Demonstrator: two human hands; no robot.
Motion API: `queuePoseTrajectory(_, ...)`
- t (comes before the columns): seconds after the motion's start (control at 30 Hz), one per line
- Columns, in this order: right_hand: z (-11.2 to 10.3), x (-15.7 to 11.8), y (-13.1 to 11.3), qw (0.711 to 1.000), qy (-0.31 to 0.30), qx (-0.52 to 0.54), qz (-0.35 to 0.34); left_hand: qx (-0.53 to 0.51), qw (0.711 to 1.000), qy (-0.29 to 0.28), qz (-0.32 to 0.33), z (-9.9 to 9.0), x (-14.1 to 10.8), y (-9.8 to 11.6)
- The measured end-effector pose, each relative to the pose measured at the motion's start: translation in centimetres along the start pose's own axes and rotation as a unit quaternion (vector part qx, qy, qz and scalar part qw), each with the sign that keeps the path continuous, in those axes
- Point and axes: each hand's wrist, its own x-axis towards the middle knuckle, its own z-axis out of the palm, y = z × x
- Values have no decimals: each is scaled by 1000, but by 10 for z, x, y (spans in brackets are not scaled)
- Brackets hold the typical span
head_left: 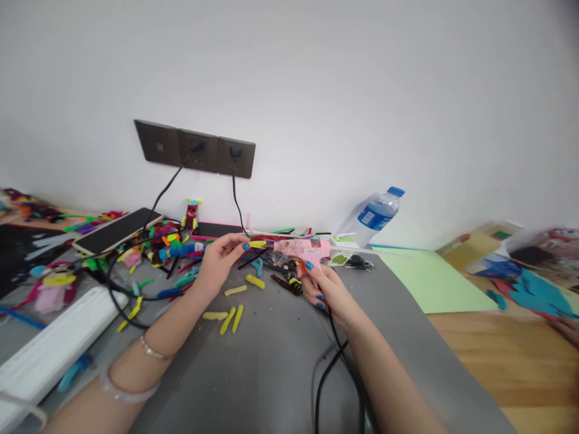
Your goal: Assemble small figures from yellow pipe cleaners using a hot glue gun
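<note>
My right hand [323, 286] is wrapped round the handle of a pink hot glue gun [307, 248], its nozzle pointing left and a clear glue stick [348, 249] standing out behind. In the pinched fingers of my left hand [224, 256] is a short yellow pipe cleaner piece [258, 245], its right end at the nozzle; whether they touch I cannot tell. Below on the grey mat lie several loose yellow pieces [237, 318]. Pliers with black and yellow handles [293, 274] lie partly hidden behind the gun.
A white power strip [54, 349] and a phone [118, 231] lie left among coloured pipe cleaners and small figures. Black cords run to the wall sockets [194, 149] and under my right arm. A water bottle [379, 216] leans at the wall; green paper [434, 280] lies right.
</note>
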Motion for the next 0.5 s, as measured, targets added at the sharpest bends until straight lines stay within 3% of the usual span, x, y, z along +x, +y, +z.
queuePoseTrajectory(0.3,-1,-4,-13,998,-42,41,20,-31,999,16,-22,-2,2,-4)
queuePoseTrajectory(0.4,-6,-8,-20,998,-27,56,19,-39,999,19,-27,-2,2,-5)
queuePoseTrajectory(0.5,-23,-21,-20,998,24,65,6,-53,998,16,-36,-3,2,-8)
